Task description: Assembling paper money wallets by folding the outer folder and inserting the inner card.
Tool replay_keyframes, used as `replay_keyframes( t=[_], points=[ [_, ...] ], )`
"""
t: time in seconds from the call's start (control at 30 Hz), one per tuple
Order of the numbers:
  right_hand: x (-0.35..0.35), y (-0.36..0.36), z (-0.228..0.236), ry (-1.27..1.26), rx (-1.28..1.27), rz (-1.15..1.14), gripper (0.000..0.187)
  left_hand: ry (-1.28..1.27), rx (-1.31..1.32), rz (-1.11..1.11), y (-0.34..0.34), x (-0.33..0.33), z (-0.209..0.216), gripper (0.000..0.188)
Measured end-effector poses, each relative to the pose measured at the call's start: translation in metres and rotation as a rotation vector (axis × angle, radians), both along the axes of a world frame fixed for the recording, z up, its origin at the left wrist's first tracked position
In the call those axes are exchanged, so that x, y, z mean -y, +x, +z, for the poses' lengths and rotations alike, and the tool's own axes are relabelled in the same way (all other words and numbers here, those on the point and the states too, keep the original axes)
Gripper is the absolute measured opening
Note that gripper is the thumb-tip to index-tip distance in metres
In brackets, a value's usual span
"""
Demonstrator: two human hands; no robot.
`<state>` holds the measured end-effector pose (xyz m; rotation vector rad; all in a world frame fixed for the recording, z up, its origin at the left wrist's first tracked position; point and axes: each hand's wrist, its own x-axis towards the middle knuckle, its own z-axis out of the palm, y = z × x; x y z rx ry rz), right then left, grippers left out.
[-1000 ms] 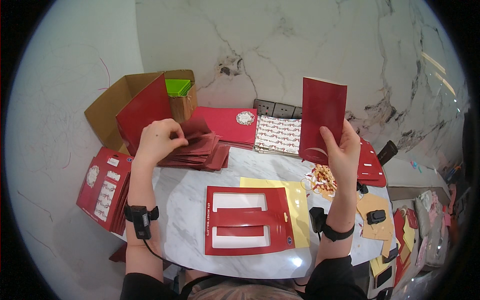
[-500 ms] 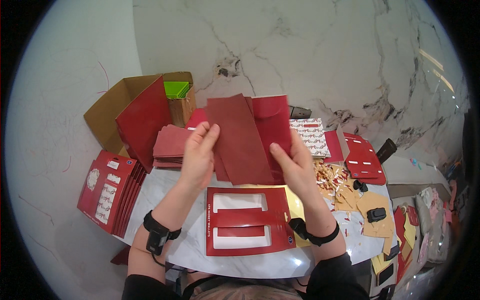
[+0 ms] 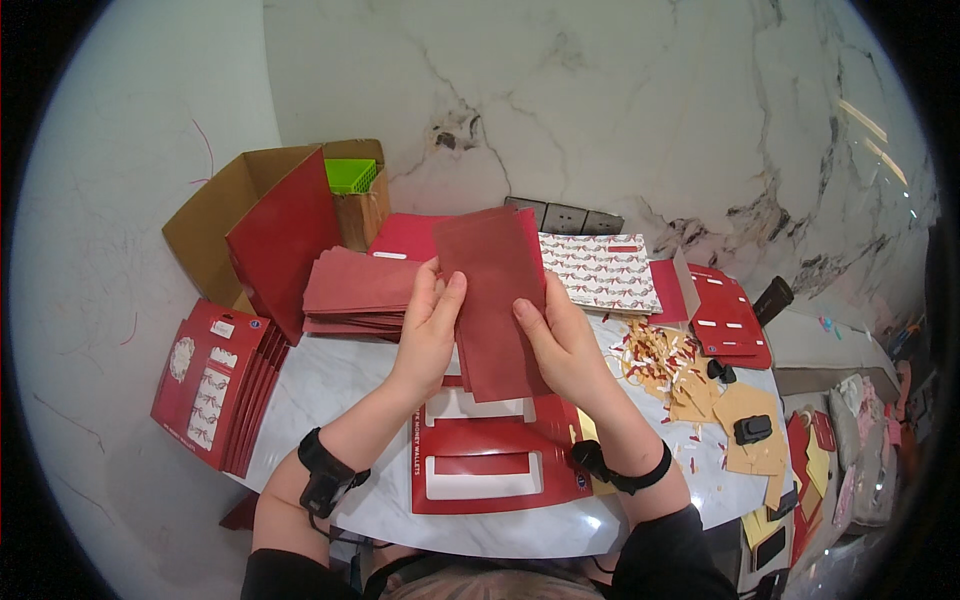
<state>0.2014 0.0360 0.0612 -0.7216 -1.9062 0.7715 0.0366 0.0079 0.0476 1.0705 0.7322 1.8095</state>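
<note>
Envelopes (image 3: 490, 310), tall flat rectangles of dark red paper in a thin bundle, are held up above the white marble-patterned table (image 3: 375, 405), pretty much front and centre. The left edge is gripped by the bare left hand (image 3: 422, 325), and the right side is pinched by the bare right hand (image 3: 562, 345), thumb on the front, so neither one is free. A brighter red edge is shown at the upper right of the bundle. Underneath, a red cardboard sleeve with two white windows (image 3: 480, 440) is partly covered from view. Off to the left, a stack of dull red paper envelopes (image 3: 362, 280) is set near an open brown cardboard box (image 3: 222, 200). White bow-patterned cards (image 3: 595, 268) are piled behind the right hand, and a messy heap of tan and red paper scraps (image 3: 655, 355) is left beside it.
</note>
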Motion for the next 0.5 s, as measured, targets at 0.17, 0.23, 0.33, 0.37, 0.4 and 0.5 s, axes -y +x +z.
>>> replay_keyframes(
  t=[0.17,0.23,0.33,0.37,0.4,0.5],
  points=[
    [-0.002,-0.002,-0.003,-0.142,-0.155,0.046,0.027,-0.24,0.214,-0.416,-0.005,-0.002,-0.002,0.043],
    [0.001,-0.005,-0.003,-0.15,-0.132,0.036,0.025,-0.278,0.289,-0.459,0.001,0.004,-0.005,0.042],
    [0.001,-0.008,-0.008,-0.08,0.028,-0.105,0.026,-0.275,0.393,-0.441,0.004,0.007,-0.007,0.041],
    [-0.004,-0.008,-0.013,-0.129,-0.081,-0.035,0.028,-0.28,0.444,-0.489,0.003,0.006,-0.007,0.042],
    [-0.008,-0.008,-0.015,-0.178,-0.191,0.035,0.029,-0.284,0.496,-0.536,0.002,0.006,-0.007,0.042],
    [-0.008,-0.004,-0.001,-0.345,-0.286,0.155,0.031,-0.335,0.451,-0.526,-0.004,0.006,-0.01,0.044]
  ],
)
